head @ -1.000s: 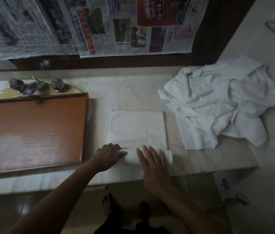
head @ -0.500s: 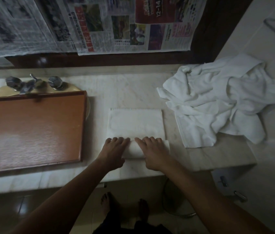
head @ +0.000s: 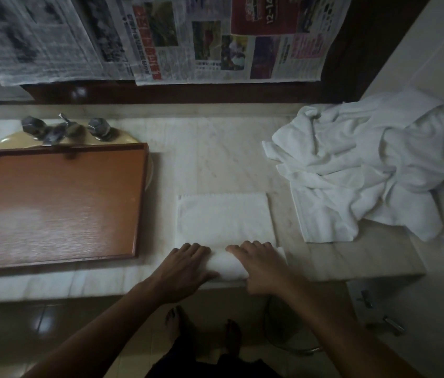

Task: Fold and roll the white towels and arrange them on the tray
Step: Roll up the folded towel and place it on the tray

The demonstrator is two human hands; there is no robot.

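Both hands are on the towel [head: 225, 216] right now, at the near edge of the desk [head: 215, 159]. My left hand [head: 185, 266] is curled over the left end of the rolled part, fingers draped across the top and thumb tucked against the near side. My right hand [head: 261, 266] grips the right end the same way, knuckles up and fingertips hooked over the far side of the roll. A short stretch of white roll shows between the two hands, and a bit pokes out past my right hand.

Beyond my fingers the rest of the towel lies flat on the pale marble, a neat folded rectangle with its far edge straight. So the towel is part rolled and part flat, sitting right in front of me.

To the left, just beside the towel but not touching it, there's the brown wooden tray [head: 52, 208], resting over the basin [head: 2, 141] with the tap [head: 60, 129] at its far side. Off to the right, a crumpled heap of towels [head: 360, 165] sprawls over the corner of the desk, one flat corner reaching toward the towel with a strip of marble between them.

Newspaper sheets [head: 215, 42] hang across the wall behind. Down below the desk edge I can see my bare feet [head: 180, 323] on the dark floor.
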